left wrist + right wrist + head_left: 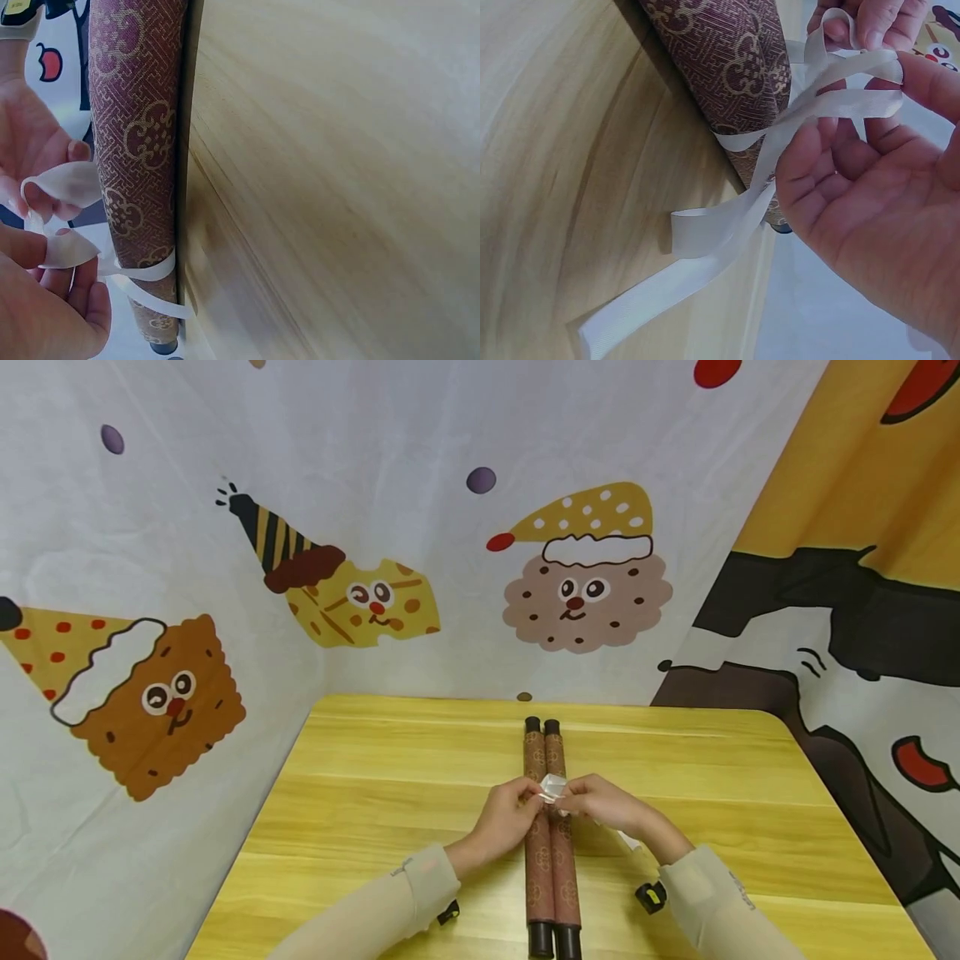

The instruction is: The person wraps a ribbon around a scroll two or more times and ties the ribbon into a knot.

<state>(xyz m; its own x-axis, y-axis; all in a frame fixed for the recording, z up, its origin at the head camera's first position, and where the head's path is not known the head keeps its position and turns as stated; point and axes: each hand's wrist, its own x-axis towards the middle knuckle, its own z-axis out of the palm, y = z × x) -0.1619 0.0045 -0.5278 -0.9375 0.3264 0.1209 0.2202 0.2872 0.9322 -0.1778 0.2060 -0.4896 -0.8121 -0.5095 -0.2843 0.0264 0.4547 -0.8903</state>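
A scroll wrapped in maroon brocade with gold patterns (pixel 538 868) lies lengthwise on the table, its two rollers side by side with dark end knobs (pixel 540 939). White ribbon (pixel 746 142) circles it near the middle. Over the rollers, my left hand (pixel 506 814) pinches a piece of the ribbon (pixel 69 250) between thumb and fingers. My right hand (pixel 603 802) faces it from the other side, fingers curled around a folded loop of ribbon (pixel 866 103). Two loose ribbon tails (pixel 641 300) hang down toward the tabletop in the right wrist view.
The wooden table (pixel 375 760) reaches back to a white cloth wall (pixel 412 443) printed with cartoon snacks. Dark and orange printed cloth (pixel 862 527) hangs at the right. A small black device (pixel 651 897) sits by the right cuff, another (pixel 448 912) by the left.
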